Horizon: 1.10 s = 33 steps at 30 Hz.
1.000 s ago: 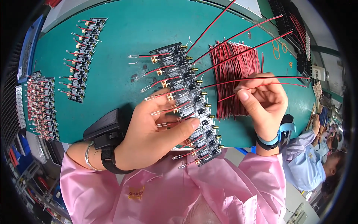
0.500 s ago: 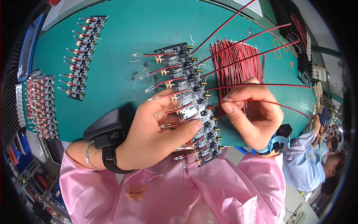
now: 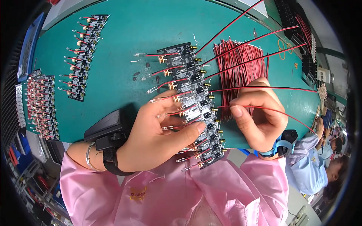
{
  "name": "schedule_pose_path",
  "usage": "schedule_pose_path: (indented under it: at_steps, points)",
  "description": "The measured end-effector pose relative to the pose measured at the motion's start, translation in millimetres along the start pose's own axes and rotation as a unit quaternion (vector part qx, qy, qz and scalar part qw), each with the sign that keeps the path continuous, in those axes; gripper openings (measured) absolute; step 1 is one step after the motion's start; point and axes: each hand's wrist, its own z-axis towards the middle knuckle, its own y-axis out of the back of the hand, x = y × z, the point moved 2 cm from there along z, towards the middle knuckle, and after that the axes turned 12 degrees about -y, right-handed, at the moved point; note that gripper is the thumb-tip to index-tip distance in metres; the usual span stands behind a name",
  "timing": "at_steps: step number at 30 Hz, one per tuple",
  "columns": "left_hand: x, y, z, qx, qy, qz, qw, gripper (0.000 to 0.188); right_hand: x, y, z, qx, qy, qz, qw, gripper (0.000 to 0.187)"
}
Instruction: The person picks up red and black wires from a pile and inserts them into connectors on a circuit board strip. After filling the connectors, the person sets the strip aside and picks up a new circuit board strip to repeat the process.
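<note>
My left hand grips a long strip of joined black circuit boards, its thumb lying across the top face. Along the strip's left edge stick out clear LEDs on short red and black leads, and small brass-coloured parts line its right edge. Between the thumb and index finger of my right hand, just right of the strip, is a thin red-and-black wire. One end of this wire reaches the strip's edge; the other trails rightward. Several similar wires extend from the boards above it.
A bundle of red-and-black wires lies on the green mat behind my right hand. At the left are another board strip and a stack of board strips. Rubber bands lie far right. Another person sits at the right.
My right hand has shifted slightly right, its fingertips farther from the boards along the wire. My left hand and the strip have hardly moved.
</note>
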Motion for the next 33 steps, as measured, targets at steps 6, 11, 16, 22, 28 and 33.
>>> schedule_pose_path:
  at_steps: [6,11,16,22,28,33]
  points:
    - [0.5,0.2,0.5,0.001,-0.003,0.009,1.000,0.031,-3.0,-4.2,2.5,-0.032,0.008,-0.007,0.999,0.016]
    - [-0.6,0.3,0.1,0.004,-0.003,0.000,1.000,0.032,-1.9,-6.7,3.0,-0.036,0.002,-0.015,0.999,0.015]
    - [-0.2,0.3,-0.4,0.004,-0.008,-0.002,1.000,0.032,-0.9,-7.6,2.8,-0.034,-0.011,-0.012,0.999,0.015]
    - [-0.2,0.4,-0.1,0.005,-0.001,-0.001,1.000,0.031,-2.2,-6.3,4.1,-0.025,0.027,-0.021,0.999,0.015]
    - [2.1,1.1,0.6,0.018,-0.016,0.014,1.000,0.031,-2.6,-7.3,3.8,-0.029,0.025,-0.007,0.999,0.015]
    - [1.0,1.0,0.5,0.019,0.000,0.015,1.000,0.032,-3.0,-5.1,3.0,-0.007,0.065,-0.013,0.998,0.011]
